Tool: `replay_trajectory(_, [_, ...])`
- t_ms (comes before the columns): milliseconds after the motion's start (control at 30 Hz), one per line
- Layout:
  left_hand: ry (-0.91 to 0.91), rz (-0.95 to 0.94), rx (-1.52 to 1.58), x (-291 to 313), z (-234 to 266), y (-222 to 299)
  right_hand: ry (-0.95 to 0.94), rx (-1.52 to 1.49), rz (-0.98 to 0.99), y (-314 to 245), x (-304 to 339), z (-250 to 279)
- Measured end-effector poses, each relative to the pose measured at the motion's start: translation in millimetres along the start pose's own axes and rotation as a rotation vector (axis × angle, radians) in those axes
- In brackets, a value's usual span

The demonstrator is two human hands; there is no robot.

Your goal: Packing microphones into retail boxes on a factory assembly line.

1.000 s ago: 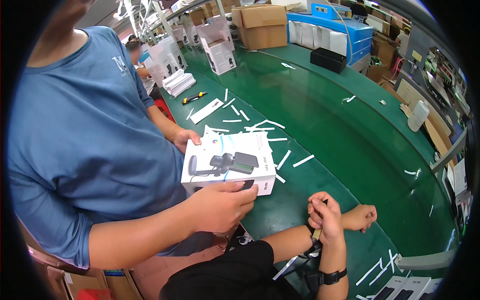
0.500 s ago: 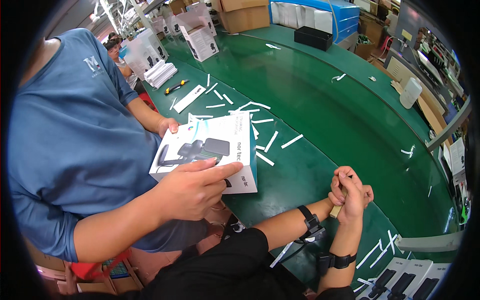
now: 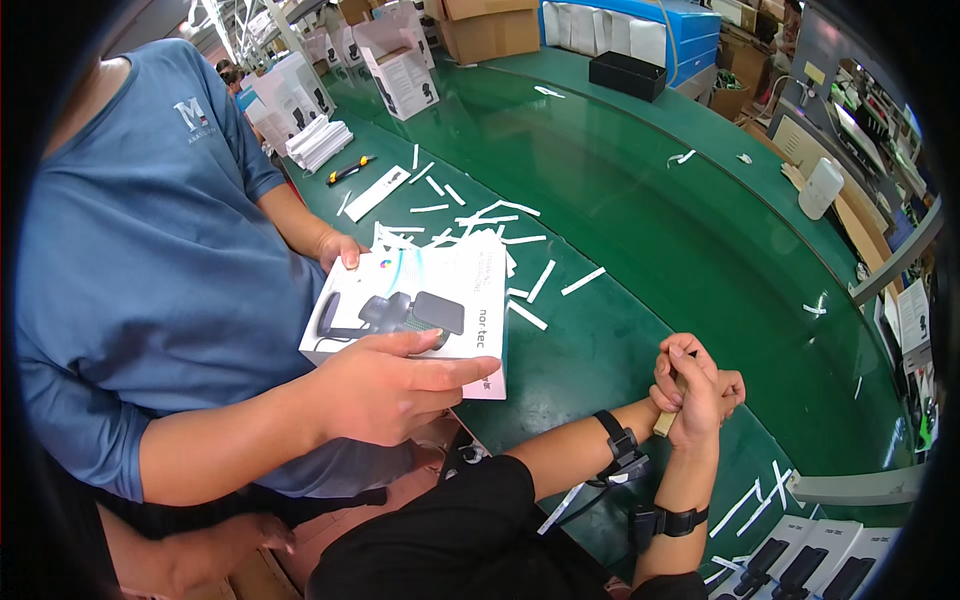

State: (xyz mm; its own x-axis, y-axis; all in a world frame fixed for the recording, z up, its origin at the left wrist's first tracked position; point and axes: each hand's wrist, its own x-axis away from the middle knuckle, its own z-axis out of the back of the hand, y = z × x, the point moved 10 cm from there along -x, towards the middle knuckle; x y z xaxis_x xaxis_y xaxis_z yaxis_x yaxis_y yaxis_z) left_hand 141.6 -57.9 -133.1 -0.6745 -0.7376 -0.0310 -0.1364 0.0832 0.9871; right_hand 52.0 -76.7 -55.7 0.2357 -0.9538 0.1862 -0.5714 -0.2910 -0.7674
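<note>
The right hand point(image 3: 692, 388) is curled closed around a slim tan bar point(image 3: 663, 424), whose end sticks out below the fingers toward the left forearm. The left hand point(image 3: 734, 388) lies just beyond it, partly covered; from my remote station I cannot tell how its fingers are set. Over the past second the right hand has come off the left forearm and now overlaps the left hand; I read this as a shift of posture, with the bar's hold unchanged and the hands at rest rather than working on anything. Black straps circle both forearms, one at the left point(image 3: 622, 446) and one at the right point(image 3: 668, 522).

Outward, to the left of the hands, a co-worker's right hand point(image 3: 395, 395) and left hand point(image 3: 340, 250) steady a white microphone box point(image 3: 400, 285); its top face has tipped more toward me since half a second ago. A third person's hand point(image 3: 235, 545) has entered at far lower left. White paper strips point(image 3: 583, 281) litter the green worktop point(image 3: 580, 350) ahead and left of the hands. Beyond them lie a white card point(image 3: 377, 195) and a yellow-and-black utility knife point(image 3: 352, 170); upright white boxes point(image 3: 835, 545) stand below right.
</note>
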Motion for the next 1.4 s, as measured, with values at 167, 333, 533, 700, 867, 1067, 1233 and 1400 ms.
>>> replay_trajectory(167, [-0.004, 0.005, 0.019, 0.4, -1.9, 1.0, 0.011, 0.002, -0.008, -0.4, 0.5, -0.4])
replay_trajectory(333, [-0.002, 0.004, 0.042, 0.4, -1.9, 0.9, 0.003, 0.065, -0.018, -0.5, 0.7, -1.9])
replay_trajectory(533, [0.003, -0.004, 0.062, 1.1, 0.2, 3.3, -0.001, 0.078, -0.017, -1.2, 0.2, -6.2])
replay_trajectory(700, [0.013, -0.009, 0.059, 4.3, 5.6, 4.6, 0.018, 0.067, -0.022, 1.5, -1.4, -4.6])
replay_trajectory(867, [0.003, -0.01, 0.047, -2.0, -0.6, 5.2, 0.04, 0.067, 0.007, -6.8, 1.3, 1.2])
replay_trajectory(1067, [0.0, -0.015, 0.016, -12.9, -4.4, 3.2, 0.011, 0.046, -0.007, -7.0, 1.8, -2.9])
replay_trajectory(1233, [0.083, -0.043, -0.015, 10.8, 21.7, 3.5, -0.038, 0.056, -0.02, 4.5, 0.0, -14.1])
replay_trajectory(1400, [0.057, -0.068, 0.238, 70.0, 25.1, 46.3, -0.003, 0.082, 0.034, 4.0, -1.0, 3.7])
